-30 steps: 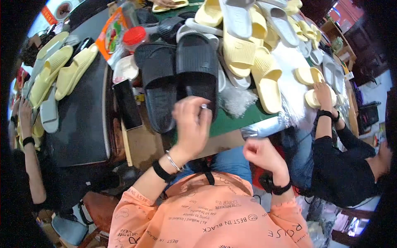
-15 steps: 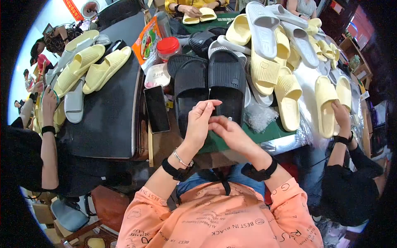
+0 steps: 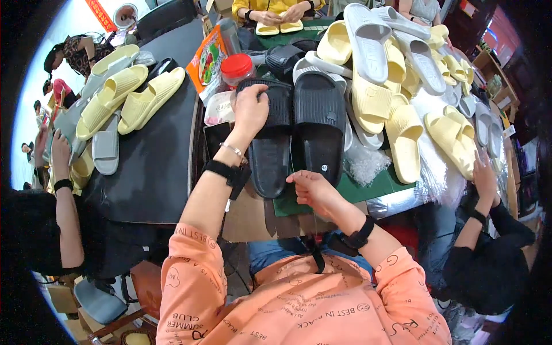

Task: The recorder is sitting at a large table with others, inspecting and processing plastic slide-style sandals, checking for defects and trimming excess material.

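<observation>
Left hand [image 3: 251, 110] has reached onto black slipper [image 3: 272, 138].

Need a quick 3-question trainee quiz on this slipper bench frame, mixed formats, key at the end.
1. True or false: the left hand rests on the strap of a black slipper.
2. Which colour is the slipper pair lying on the dark table to the person's left? A) pale yellow B) red C) black
3. Fill in: the right hand is at the heel end of the other ____ slipper.

Key: 1 true; 2 A; 3 black.
</observation>
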